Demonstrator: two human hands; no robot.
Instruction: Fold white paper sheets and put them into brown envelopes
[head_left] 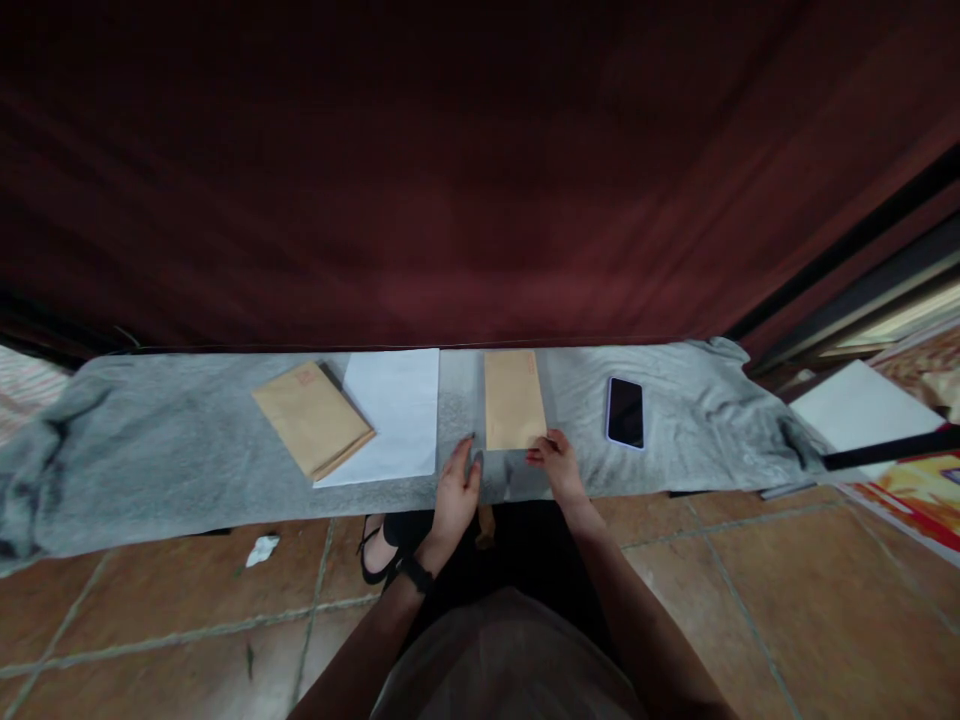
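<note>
A single brown paper envelope [514,402] lies on the grey cloth in front of me, its long side pointing away. At its lower right corner my right hand [556,465] has thumb and fingers closed on the paper. My left hand [457,490] rests at the cloth's near edge, left of the envelope and apart from it, thumb spread from the fingers and nothing held. To the left, a stack of brown envelopes [311,420] with a red mark lies askew, partly covering white paper [405,415].
A phone [625,412] with a dark screen lies to the right on the grey cloth [172,450]. Behind the narrow surface hangs a dark red curtain [450,220]. White sheets [862,405] and a red printed package [919,495] are at far right. Crumpled white paper [262,549] lies on the tiled floor.
</note>
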